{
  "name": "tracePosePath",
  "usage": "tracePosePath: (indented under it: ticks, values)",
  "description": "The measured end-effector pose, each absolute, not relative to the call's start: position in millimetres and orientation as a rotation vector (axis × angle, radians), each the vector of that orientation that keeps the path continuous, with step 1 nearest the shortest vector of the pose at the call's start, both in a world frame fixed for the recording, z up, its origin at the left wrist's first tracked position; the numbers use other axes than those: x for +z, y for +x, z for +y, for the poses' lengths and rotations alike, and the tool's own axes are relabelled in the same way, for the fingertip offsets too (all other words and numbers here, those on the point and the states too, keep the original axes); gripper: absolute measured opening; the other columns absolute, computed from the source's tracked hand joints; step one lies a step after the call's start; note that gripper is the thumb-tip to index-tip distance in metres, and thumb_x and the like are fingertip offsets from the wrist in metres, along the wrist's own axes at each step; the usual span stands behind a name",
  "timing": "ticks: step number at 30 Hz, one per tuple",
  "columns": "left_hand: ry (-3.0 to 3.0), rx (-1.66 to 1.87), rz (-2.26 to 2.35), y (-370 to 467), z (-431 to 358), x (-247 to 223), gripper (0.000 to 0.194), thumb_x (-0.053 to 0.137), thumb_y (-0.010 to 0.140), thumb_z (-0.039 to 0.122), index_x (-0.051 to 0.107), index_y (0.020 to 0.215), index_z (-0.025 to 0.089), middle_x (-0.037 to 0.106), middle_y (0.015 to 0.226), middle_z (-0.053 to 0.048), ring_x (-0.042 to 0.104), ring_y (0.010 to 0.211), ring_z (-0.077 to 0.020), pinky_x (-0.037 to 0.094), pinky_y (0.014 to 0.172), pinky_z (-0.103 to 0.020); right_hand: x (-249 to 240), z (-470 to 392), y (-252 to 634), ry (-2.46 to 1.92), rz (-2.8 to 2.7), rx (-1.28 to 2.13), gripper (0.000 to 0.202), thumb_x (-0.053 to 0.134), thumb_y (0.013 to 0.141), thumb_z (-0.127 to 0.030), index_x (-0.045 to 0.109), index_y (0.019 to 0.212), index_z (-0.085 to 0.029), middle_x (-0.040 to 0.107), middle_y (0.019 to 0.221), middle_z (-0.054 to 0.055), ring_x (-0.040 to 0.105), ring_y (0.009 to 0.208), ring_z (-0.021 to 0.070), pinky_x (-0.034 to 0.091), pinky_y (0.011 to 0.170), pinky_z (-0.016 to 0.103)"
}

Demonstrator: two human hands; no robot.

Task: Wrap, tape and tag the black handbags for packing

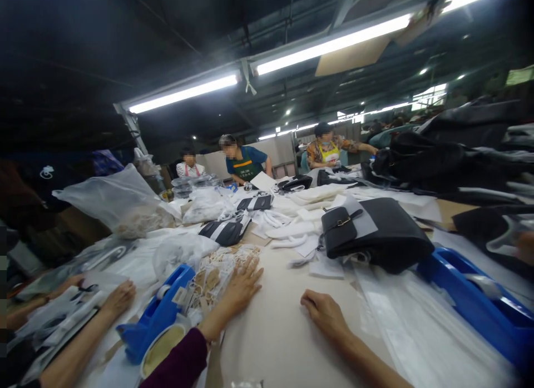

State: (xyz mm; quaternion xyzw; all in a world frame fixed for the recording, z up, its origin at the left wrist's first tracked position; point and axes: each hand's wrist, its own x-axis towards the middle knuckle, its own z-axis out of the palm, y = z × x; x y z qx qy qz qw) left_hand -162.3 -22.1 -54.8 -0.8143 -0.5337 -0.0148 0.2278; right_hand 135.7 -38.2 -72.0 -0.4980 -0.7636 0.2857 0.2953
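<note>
My left hand (242,282), below a dark purple sleeve, lies with its fingers spread over the right edge of a pile of tan paper tags with white strings (208,279). It touches the pile and grips nothing that I can see. My right hand (323,313) rests on the pale tabletop (277,338) with its fingers curled in. Nothing shows in it, though the underside of its fingers is hidden. Beyond it lies a black bag (387,232) with a small buckled flap and white paper on it. A blue tape dispenser (156,316) stands left of my left hand.
A round tub (162,349) sits by my left sleeve. At the left, a co-worker's hand (120,299) lies near plastic-wrapped goods. Another blue tape dispenser (484,299) and clear plastic bags (409,321) are on the right. Several people work across the table among black bags.
</note>
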Motion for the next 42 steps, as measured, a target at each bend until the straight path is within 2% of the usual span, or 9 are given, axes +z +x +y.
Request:
tracePosePath:
  ticks: [6,15,18,20,23,25,28,33,42]
  values:
    - [-2.215,0.02,-1.473,-191,27,-69,0.044,0.038,0.095,0.032,0.044,0.138,0.032,0.041,0.148,-0.003,0.028,0.14,-0.0287,0.015,0.112,-0.057,-68,-38,137,-1.329,-2.009,0.757,0.021,0.048,0.086,-0.022,0.069,0.085,-0.022,0.073,0.086,0.003,0.064,0.085,0.0176,0.036,0.071,0.024]
    - [-2.104,-0.006,-1.592,-178,28,-52,0.044,0.045,0.091,0.032,0.049,0.135,0.029,0.035,0.151,-0.007,0.027,0.14,-0.0312,0.017,0.109,-0.059,-67,-31,144,-1.279,-1.96,0.597,0.02,0.049,0.088,-0.017,0.069,0.086,-0.02,0.071,0.084,0.003,0.064,0.083,0.0169,0.041,0.074,0.024]
    - [-2.087,-0.106,-1.595,-133,5,-40,0.043,0.048,0.09,0.029,0.052,0.133,0.027,0.032,0.152,-0.009,0.028,0.14,-0.0307,0.019,0.109,-0.058,-53,-26,159,-1.267,-1.884,0.33,0.023,0.045,0.088,-0.011,0.067,0.092,-0.017,0.068,0.088,0.006,0.061,0.085,0.0176,0.044,0.076,0.026]
    - [-2.118,-0.197,-1.559,-98,-14,-36,0.042,0.049,0.09,0.03,0.054,0.131,0.027,0.034,0.151,-0.01,0.03,0.139,-0.0297,0.021,0.109,-0.056,-39,-15,171,-1.309,-1.826,0.053,0.031,0.041,0.085,-0.004,0.064,0.103,-0.014,0.066,0.101,0.01,0.058,0.099,0.0208,0.044,0.087,0.03]
    - [-2.169,-0.364,-1.476,-52,-42,-40,0.042,0.048,0.09,0.029,0.052,0.132,0.027,0.033,0.151,-0.009,0.034,0.138,-0.0279,0.024,0.107,-0.053,-22,13,189,-1.378,-1.862,-0.392,0.046,0.036,0.083,0.001,0.055,0.124,-0.008,0.054,0.13,0.018,0.043,0.126,0.0278,0.034,0.105,0.043]
    - [-2.168,-0.469,-1.432,-32,-53,-50,0.041,0.047,0.091,0.027,0.053,0.131,0.025,0.035,0.151,-0.011,0.036,0.136,-0.0265,0.025,0.107,-0.05,-18,36,200,-1.418,-1.963,-0.629,0.048,0.035,0.085,0.0,0.049,0.13,-0.003,0.047,0.137,0.022,0.036,0.132,0.0303,0.03,0.109,0.048]
    - [-2.161,-0.602,-1.374,-24,-55,-71,0.037,0.045,0.091,0.023,0.058,0.125,0.022,0.041,0.146,-0.013,0.042,0.132,-0.0256,0.026,0.105,-0.048,-25,64,215,-1.444,-2.097,-0.842,0.049,0.036,0.085,-0.002,0.047,0.132,-0.004,0.05,0.135,0.023,0.04,0.131,0.0306,0.031,0.108,0.049]
    - [-2.195,-0.71,-1.334,-40,-40,-95,0.032,0.047,0.089,0.021,0.063,0.116,0.022,0.048,0.142,-0.012,0.047,0.128,-0.0248,0.03,0.102,-0.045,-37,79,235,-1.385,-2.212,-1.037,0.045,0.037,0.088,-0.006,0.047,0.131,-0.004,0.052,0.131,0.02,0.043,0.125,0.0282,0.031,0.109,0.042]
    - [-2.216,-0.814,-1.389,-42,-45,-92,0.029,0.049,0.087,0.015,0.062,0.112,0.022,0.05,0.14,-0.01,0.047,0.128,-0.0228,0.04,0.097,-0.042,-28,96,240,-1.245,-2.226,-1.261,0.036,0.036,0.089,-0.004,0.056,0.118,-0.009,0.06,0.118,0.018,0.053,0.111,0.0271,0.04,0.097,0.041]
